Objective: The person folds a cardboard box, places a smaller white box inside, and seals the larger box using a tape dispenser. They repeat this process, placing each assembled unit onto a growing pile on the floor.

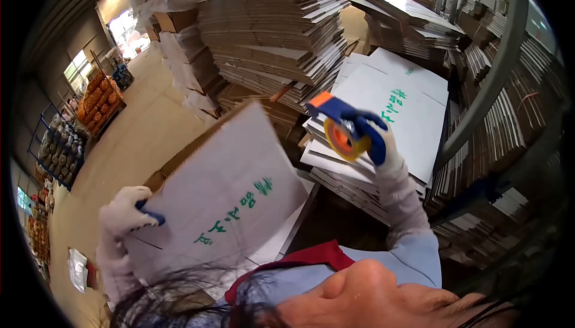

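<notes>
I see the left hand (123,211) gripping the edge of a flat white carton (224,193) (green lettering on it), tilted up in front. The right hand (374,139) clenches a tape dispenser (341,127) above the stacked cartons (395,106).

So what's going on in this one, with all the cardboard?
A person in white gloves is handling a flat white cardboard box blank with green printed characters. The left hand grips the blank's edge and holds it tilted up. The right hand holds a blue and orange tape dispenser raised above a stack of flattened white cartons. Taller piles of brown flattened cardboard stand behind.
</notes>
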### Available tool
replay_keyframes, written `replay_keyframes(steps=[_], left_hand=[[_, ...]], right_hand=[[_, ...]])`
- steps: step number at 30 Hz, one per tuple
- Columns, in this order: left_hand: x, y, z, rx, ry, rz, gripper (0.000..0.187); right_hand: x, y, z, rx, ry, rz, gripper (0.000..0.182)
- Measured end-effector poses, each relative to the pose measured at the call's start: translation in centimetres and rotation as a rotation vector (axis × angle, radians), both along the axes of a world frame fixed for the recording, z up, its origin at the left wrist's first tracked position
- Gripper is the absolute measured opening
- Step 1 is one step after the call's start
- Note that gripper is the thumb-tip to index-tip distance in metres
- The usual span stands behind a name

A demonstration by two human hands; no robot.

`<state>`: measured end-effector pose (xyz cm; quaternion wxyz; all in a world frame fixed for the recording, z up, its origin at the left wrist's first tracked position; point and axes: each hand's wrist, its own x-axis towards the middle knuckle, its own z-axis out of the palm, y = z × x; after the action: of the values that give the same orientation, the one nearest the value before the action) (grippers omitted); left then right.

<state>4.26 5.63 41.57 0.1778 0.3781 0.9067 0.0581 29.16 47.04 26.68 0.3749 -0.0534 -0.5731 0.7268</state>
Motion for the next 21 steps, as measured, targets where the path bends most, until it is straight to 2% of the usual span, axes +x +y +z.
replay_keyframes(steps=[2,4,5,6,7,8,10,11,12,13,15,16,17,18,20,21], left_hand=[[1.6,-1.0,1.7,0.090,-0.071,-0.229,0.037],[1.5,-1.0,-1.6,0.204,0.156,-0.467,0.028],[1.5,-0.5,-3.5,0.071,0.358,-0.539,0.027],[1.3,0.0,-5.8,-0.076,0.475,-0.467,0.035],[1.2,0.5,-6.6,-0.016,0.472,-0.435,0.042],[1.0,1.0,-6.8,0.041,0.476,-0.406,0.050],[1.3,2.3,-7.4,0.115,0.495,-0.413,0.060],[0.7,2.8,-7.8,0.173,0.500,-0.461,0.065],[0.5,3.1,-7.9,0.224,0.571,-0.498,0.071],[0.7,3.0,-7.7,0.259,0.585,-0.503,0.069],[1.2,2.8,-7.8,0.285,0.599,-0.496,0.067],[1.5,2.9,-8.5,0.377,0.595,-0.451,0.061],[1.7,3.0,-8.9,0.466,0.591,-0.407,0.055],[1.5,2.8,-9.2,0.454,0.592,-0.397,0.055],[1.0,2.3,-9.3,0.419,0.531,-0.404,0.042],[2.6,2.0,-7.4,0.450,0.500,-0.360,0.032]], right_hand=[[-2.5,0.8,3.5,0.251,-0.028,0.063,0.030],[-7.8,1.0,4.3,0.121,-0.085,0.266,0.029],[-11.0,0.4,4.9,0.379,-0.154,0.296,0.029],[-13.3,-2.2,6.2,0.483,-0.250,0.325,0.032],[-15.7,-5.1,7.3,0.680,-0.473,0.269,0.034],[-15.5,-8.7,10.3,0.965,-0.538,0.333,0.045],[-18.1,-14.2,11.9,1.621,-0.714,0.362,0.065],[-18.2,-16.5,12.1,1.716,-0.644,0.405,0.062],[-19.4,-18.1,11.0,1.767,-0.537,0.444,0.059],[-19.8,-19.3,10.8,1.812,-0.633,0.410,0.053],[-21.7,-19.1,9.1,1.815,-0.579,0.384,0.049],[-22.9,-18.7,7.8,1.814,-0.533,0.356,0.044],[-24.8,-18.4,6.7,1.608,-0.602,0.400,0.040],[-25.6,-17.8,6.1,1.526,-0.590,0.424,0.037],[-25.3,-16.6,7.1,1.579,-0.607,0.412,0.033],[-25.1,-14.4,8.0,1.568,-0.585,0.431,0.033]])
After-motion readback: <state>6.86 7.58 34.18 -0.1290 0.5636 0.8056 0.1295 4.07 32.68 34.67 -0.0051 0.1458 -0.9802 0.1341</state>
